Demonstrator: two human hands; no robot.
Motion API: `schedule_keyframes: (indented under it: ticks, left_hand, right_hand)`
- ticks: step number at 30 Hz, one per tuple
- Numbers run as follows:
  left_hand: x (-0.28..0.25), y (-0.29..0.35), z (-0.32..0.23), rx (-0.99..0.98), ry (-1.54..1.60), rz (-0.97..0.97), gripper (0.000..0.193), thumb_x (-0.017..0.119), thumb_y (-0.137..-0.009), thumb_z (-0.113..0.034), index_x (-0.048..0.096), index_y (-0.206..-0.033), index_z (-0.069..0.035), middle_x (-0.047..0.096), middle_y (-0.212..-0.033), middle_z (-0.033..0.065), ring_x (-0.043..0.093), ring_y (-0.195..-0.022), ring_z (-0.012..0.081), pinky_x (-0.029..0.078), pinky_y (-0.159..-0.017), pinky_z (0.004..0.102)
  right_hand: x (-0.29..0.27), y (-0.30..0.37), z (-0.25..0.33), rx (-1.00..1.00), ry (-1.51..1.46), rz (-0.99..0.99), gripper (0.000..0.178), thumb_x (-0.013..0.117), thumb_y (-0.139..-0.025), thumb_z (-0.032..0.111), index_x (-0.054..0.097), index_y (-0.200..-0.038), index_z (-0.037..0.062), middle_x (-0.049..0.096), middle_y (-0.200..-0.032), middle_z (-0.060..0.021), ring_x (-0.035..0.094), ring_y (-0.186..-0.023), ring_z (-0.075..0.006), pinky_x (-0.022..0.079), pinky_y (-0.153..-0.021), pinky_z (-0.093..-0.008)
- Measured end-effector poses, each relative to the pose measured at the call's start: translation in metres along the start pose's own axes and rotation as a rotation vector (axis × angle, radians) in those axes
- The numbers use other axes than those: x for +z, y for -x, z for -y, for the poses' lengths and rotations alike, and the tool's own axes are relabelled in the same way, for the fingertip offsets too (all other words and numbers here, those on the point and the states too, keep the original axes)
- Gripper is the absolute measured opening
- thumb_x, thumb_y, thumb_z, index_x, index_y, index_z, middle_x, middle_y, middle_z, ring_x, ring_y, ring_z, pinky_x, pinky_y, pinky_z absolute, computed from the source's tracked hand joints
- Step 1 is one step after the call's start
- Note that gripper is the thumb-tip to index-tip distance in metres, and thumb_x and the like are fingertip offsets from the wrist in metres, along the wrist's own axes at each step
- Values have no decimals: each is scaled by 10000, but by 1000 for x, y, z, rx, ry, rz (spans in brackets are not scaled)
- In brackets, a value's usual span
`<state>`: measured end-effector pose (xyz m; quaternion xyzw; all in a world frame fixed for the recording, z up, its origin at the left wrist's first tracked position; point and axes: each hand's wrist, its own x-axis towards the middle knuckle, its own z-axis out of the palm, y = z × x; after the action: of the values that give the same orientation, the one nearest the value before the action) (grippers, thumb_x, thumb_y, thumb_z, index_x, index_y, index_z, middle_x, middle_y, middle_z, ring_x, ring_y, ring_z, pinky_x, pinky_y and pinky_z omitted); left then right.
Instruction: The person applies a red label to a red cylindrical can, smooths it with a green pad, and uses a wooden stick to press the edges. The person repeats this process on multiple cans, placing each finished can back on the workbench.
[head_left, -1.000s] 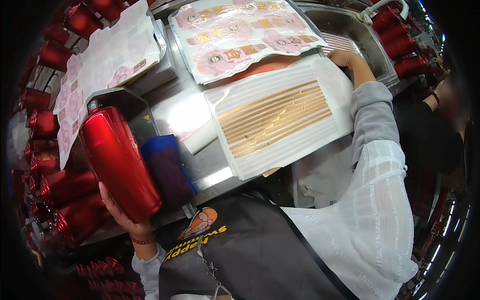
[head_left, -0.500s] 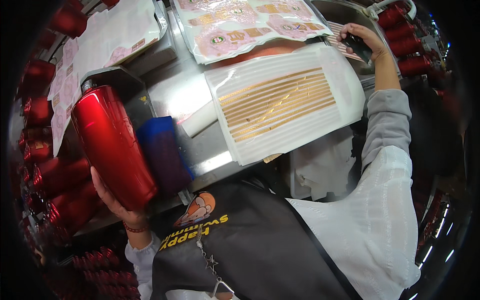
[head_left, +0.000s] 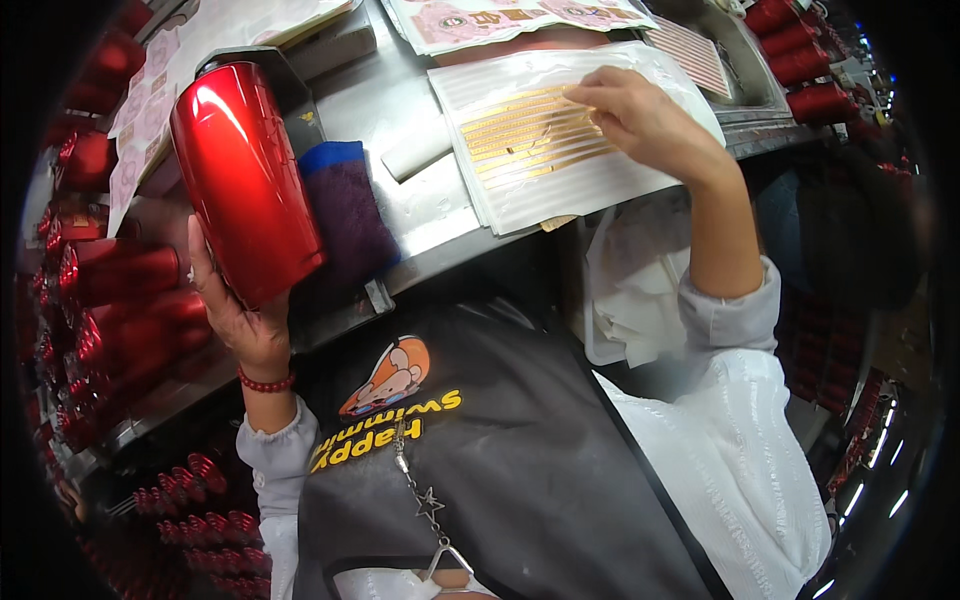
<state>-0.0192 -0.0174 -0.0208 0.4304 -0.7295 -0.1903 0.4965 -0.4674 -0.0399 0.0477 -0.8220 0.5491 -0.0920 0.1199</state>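
Observation:
A glossy red bottle [head_left: 245, 180] lies tilted at the left, its neck end set against a dark grey metal bracket [head_left: 295, 95]. My left hand [head_left: 245, 325] is wrapped round the bottle's lower end, thumb and fingers against it. To the right, my right hand [head_left: 640, 120] is over a white sheet with gold strips [head_left: 530, 130]. Its thumb and forefinger are pinched at the top strips, the other fingers curled in. Whatever lies between the fingertips is too small to make out. Beside the bottle hangs a dark purple cloth with a blue edge [head_left: 345, 205].
Stacked pink-printed decal sheets [head_left: 500, 20] lie at the far side of the metal table [head_left: 350, 110]. A striped sheet [head_left: 690, 55] sits in the sink [head_left: 745, 85]. Red bottles [head_left: 130, 270] crowd the left. A white bin with crumpled paper [head_left: 640, 290] stands below the table edge.
My right hand has come from the sink to the gold-strip sheet; the dark object it held no longer shows in it. The view has shifted, and my left hand still holds the bottle.

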Motion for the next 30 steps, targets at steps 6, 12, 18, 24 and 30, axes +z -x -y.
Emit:
schedule_keyframes:
  ticks: [6, 12, 18, 24, 30]
  left_hand:
    - [-6, -1, -2, 29, -111, 34, 921, 748, -935, -435, 294, -1582, 38, 422, -1580, 199, 455, -1421, 303, 363, -1162, 409]
    - [-6, -7, -62, 351, -215, 146, 733, 718, -949, -390, 455, -1492, 27, 515, -1468, 247, 507, -1315, 419, 365, -1136, 468]
    - [93, -26, -118, 302, -396, 664, 624, 698, -910, -409, 607, -1364, 9, 651, -1149, 183, 475, -1254, 365, 337, -1104, 494]
    - [140, -13, -112, 250, -496, 651, 708, 688, -914, -456, 535, -1427, 8, 632, -1120, 220, 419, -1304, 397, 277, -1114, 508]
    - [145, -11, -113, 229, -416, 631, 716, 703, -908, -436, 507, -1456, -19, 633, -1143, 245, 408, -1332, 423, 282, -1111, 526]
  right_hand:
    - [38, 50, 50, 35, 20, -142, 391, 672, -833, -60, 689, -1218, 6, 607, -1193, -171, 575, -1130, -352, 495, -983, -405]
    - [47, 55, 54, 56, 31, -313, 301, 635, -824, -59, 718, -1105, 5, 638, -1100, -153, 596, -1079, -336, 519, -895, -418]
    - [51, 47, 59, 18, 16, -378, 258, 657, -808, -47, 735, -1044, 22, 638, -1077, -132, 598, -1068, -327, 514, -864, -414]
    - [54, 53, 52, 5, -21, -373, 242, 678, -819, -20, 731, -1050, 30, 634, -1072, -125, 590, -1089, -322, 502, -878, -417]
    - [55, 42, 57, -47, -76, -390, 251, 691, -802, -4, 706, -1049, 36, 623, -1069, -127, 580, -1097, -326, 492, -889, -427]
